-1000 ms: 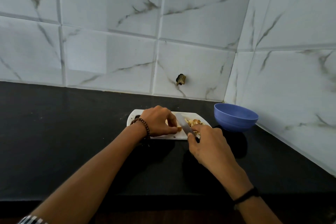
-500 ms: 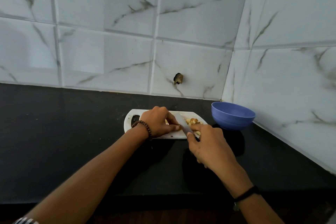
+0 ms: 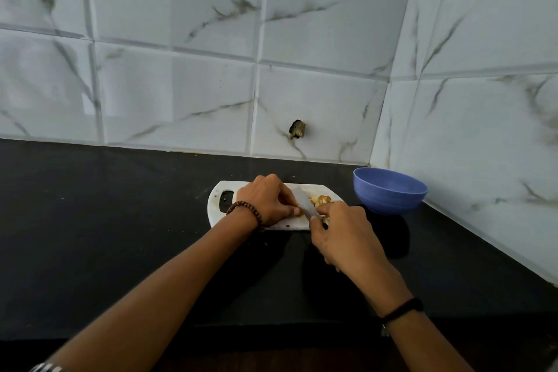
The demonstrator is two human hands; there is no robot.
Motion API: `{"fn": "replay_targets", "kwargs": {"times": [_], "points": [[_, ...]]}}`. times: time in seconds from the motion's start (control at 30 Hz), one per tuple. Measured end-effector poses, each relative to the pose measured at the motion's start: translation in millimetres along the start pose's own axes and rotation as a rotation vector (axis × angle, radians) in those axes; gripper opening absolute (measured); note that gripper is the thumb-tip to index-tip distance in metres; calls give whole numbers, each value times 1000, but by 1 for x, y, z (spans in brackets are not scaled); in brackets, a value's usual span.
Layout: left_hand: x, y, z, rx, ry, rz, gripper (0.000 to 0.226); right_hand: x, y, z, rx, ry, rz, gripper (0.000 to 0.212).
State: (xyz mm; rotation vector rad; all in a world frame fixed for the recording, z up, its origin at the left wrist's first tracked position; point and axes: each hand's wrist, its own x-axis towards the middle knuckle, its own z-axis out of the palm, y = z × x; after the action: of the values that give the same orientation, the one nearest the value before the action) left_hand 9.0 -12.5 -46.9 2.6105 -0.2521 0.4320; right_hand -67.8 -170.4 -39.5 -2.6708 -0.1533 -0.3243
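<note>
Cutting just beside the left hand (image 3: 265, 199), whose curled fingers pinned a small pale piece (image 3: 297, 211) on the white board (image 3: 215, 214) left of the blue bowl (image 3: 389, 190), the knife (image 3: 303, 202) clenched in the right hand (image 3: 344, 232) could have nicked them had the piece slipped.

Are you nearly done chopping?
Partly. Cut pieces already lie piled on the board. Right now the left hand pins the uncut bit while the right hand slices it with the knife. Only that small bit looks left; the pieces are not in the bowl yet.
</note>
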Motion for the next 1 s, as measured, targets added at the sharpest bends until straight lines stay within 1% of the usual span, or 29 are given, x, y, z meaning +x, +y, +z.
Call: {"fn": "replay_targets", "kwargs": {"times": [0.17,0.43,0.53,0.6,0.83,1.0], "points": [[0,4,0,24,14,-21,18,2,-2,2,-12,-15,31,33],[-1,8,2,41,44,-57,19,4,-7,-1,0,-89,80,29],[-3,8,2,59,50,-48,17,1,-8,-3,-60,-69,36,29],[-4,7,1,50,41,-40,15,-2,-9,-5,-88,-85,26,28],[-7,7,3,15,2,-2,11,-10,-15,-11,-178,-193,102,34],[-7,6,8,-5,16,14,13,-20,-10,-18,-191,-192,82,28]]}}
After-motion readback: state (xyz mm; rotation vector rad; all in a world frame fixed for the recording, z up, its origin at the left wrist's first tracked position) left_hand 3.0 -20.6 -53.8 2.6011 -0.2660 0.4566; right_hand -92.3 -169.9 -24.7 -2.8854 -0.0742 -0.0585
